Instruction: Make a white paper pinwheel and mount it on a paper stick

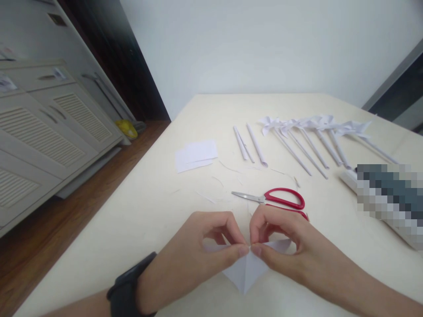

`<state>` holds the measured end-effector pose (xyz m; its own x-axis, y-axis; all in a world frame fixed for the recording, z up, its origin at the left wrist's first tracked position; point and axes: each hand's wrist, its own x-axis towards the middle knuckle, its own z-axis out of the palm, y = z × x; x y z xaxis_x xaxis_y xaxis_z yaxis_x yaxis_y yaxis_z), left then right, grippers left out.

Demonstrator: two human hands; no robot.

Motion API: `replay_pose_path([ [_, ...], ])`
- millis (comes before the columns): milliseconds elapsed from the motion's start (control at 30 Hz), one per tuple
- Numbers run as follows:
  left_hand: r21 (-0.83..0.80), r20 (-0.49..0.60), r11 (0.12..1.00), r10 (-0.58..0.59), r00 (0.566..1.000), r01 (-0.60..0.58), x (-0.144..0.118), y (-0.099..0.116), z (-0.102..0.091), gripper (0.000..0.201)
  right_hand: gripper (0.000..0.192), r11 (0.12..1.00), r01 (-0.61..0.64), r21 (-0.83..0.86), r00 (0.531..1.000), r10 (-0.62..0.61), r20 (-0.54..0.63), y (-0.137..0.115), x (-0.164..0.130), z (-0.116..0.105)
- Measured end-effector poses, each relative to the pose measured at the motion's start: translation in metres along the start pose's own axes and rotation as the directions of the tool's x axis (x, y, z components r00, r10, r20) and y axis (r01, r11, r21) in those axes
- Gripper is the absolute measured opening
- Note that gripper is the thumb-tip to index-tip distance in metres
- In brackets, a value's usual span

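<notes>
You are sitting at a wide cream table (139, 229) that is filling most of the view, with a plain white wall (264, 44) rising behind it, a wooden floor (49, 229) running along the side, and pale louvred cabinets (42, 132) standing against the far side of that floor; something yellow (126, 128) is lying on the floor near the cabinets' end. Across the far part of the table a row of white paper pinwheels (313, 132) on rolled paper sticks is lying side by side, and just beside them a few bare rolled paper sticks (249, 144) are resting apart from the row. A small stack of white paper sheets (195, 156) is lying well apart from these, nearer the table's middle, with thin paper trimmings (211, 187) scattered between. Red-handled scissors (274, 200) are lying closed just beyond your hands, their handle partly hidden behind your right hand (284, 246). Your left hand (194, 251), wearing a dark watch (127, 290) at the wrist, and your right hand are meeting over a folded white paper piece (246, 273) at the near edge of the table; each thumb and forefinger is pinching shut on the paper's upper edge, the thumbs nearly touching, while the paper's lower point is pointing toward you.
</notes>
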<state>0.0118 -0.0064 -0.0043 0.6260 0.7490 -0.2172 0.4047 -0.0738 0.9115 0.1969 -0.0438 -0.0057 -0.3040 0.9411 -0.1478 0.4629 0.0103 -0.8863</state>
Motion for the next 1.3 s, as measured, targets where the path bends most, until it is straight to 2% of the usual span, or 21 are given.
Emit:
replay_pose_path([
  [167,-0.092,-0.018,0.993,-0.082,0.996,0.080,0.001,0.006,-0.012,0.016,0.011,0.996,-0.067,0.060,0.996,0.062,0.069,0.006,0.007,-0.021],
  [267,-0.161,-0.029,0.983,-0.099,0.995,0.093,0.003,0.008,-0.016,0.017,0.009,0.990,-0.054,0.132,0.994,0.041,0.099,0.006,0.009,-0.030],
  [400,-0.114,-0.017,0.989,-0.097,0.995,0.094,0.002,0.004,-0.009,0.016,0.006,0.991,0.000,0.132,0.999,-0.005,0.037,0.000,0.006,-0.021],
  [533,-0.042,-0.037,0.999,-0.022,0.999,0.021,0.000,0.001,-0.001,0.016,0.006,0.998,0.011,0.054,1.000,-0.011,0.007,-0.002,0.004,-0.006],
  [633,-0.038,-0.051,0.999,-0.027,0.998,0.026,-0.003,0.004,-0.003,0.016,0.007,0.996,-0.005,0.086,1.000,0.003,0.022,0.000,0.003,-0.009],
  [733,-0.118,-0.087,0.991,-0.075,0.993,0.065,-0.003,0.008,-0.008,0.017,0.012,0.984,-0.027,0.174,0.995,0.010,0.096,0.004,0.005,-0.026],
  [833,-0.247,-0.166,0.967,-0.095,0.982,0.052,-0.002,0.008,-0.011,0.017,0.017,0.960,-0.101,0.260,0.982,0.054,0.180,0.006,0.008,-0.044],
  [867,-0.296,-0.180,0.954,-0.104,0.978,0.047,-0.001,0.007,-0.011,0.017,0.018,0.956,-0.125,0.266,0.979,0.075,0.190,0.007,0.009,-0.048],
  [933,-0.382,-0.190,0.923,-0.127,0.974,0.045,0.000,0.006,-0.011,0.016,0.018,0.958,-0.127,0.256,0.986,0.094,0.137,0.007,0.011,-0.052],
  [1067,-0.449,-0.157,0.892,-0.144,0.977,0.059,0.000,0.004,-0.009,0.015,0.016,0.976,-0.032,0.214,0.999,0.033,-0.004,0.003,0.009,-0.042],
  [1167,-0.429,-0.100,0.901,-0.117,0.988,0.064,0.000,0.002,-0.008,0.013,0.017,0.978,-0.002,0.206,0.999,-0.006,0.037,0.000,0.004,-0.027],
  [1300,-0.408,-0.048,0.911,-0.092,0.995,0.065,0.001,0.000,-0.006,0.011,0.014,0.968,-0.090,0.236,0.995,0.077,0.068,0.003,0.002,-0.010],
])
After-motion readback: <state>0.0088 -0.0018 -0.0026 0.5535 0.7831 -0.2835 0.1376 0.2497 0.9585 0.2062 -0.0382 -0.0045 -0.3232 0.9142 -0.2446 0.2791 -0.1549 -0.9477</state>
